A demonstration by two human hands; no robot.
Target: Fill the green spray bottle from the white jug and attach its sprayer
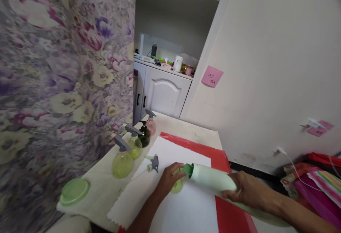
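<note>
My left hand [170,178] is wrapped round a small yellow-green spray bottle body [178,186] standing on a white cloth [176,197]. My right hand [246,190] grips a pale green bottle [213,179] held almost level, its darker green spout [188,169] touching the small bottle's mouth. A loose grey trigger sprayer head [153,164] lies on the cloth just left of my left hand.
Several spray bottles [123,158] stand in a row along the table's left edge, by a floral curtain [61,69]. A green lid [74,191] lies at the near left. A red mat [221,162] is under the cloth. A white cabinet [162,90] stands behind; bright fabric [319,186] lies at the right.
</note>
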